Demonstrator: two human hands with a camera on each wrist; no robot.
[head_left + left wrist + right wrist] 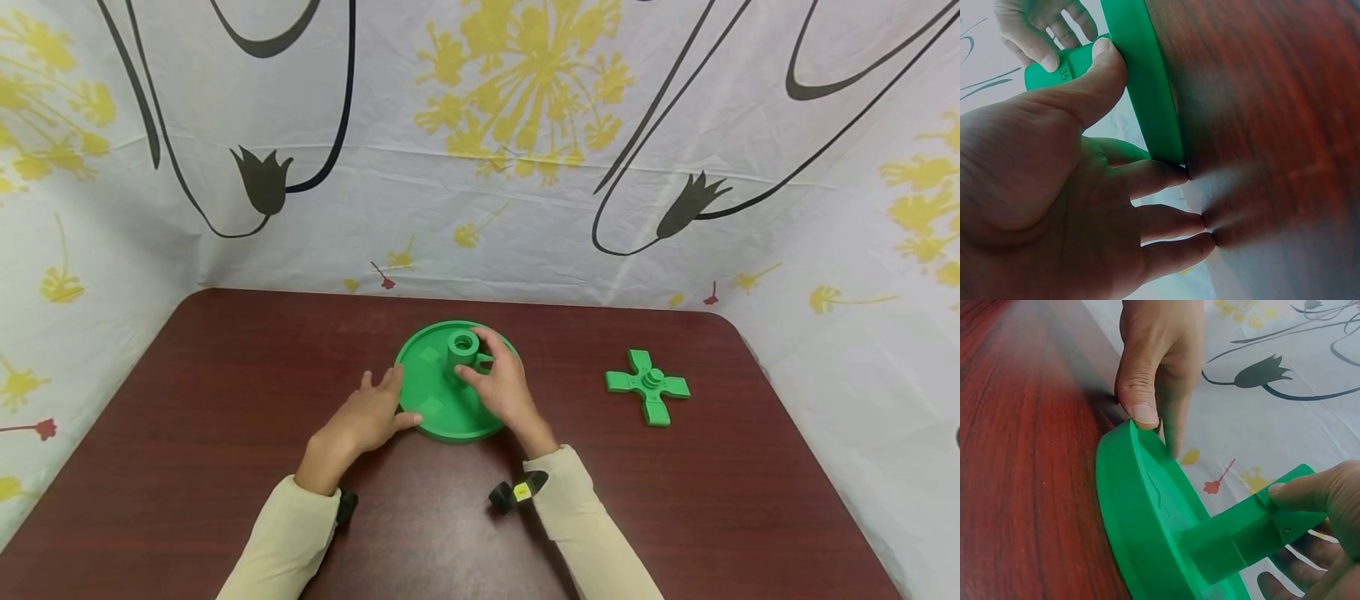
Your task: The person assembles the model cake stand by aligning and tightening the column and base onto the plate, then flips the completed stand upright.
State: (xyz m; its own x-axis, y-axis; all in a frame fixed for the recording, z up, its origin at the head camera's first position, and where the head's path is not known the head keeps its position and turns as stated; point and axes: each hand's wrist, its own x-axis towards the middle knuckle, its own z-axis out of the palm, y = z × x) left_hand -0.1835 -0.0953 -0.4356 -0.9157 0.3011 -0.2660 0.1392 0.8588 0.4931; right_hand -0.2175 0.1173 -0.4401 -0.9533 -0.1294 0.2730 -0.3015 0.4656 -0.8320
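From the head I look forward and down across the desk [187, 450]; both wrist views, close and low, share the green dish [1132, 512].

Number 35 [1064, 74] on green post [1080, 61], left wrist view

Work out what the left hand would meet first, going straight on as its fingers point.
The left hand would most likely meet the round green tray first, on its left side, right beside the hand; exact depth is hard to judge.
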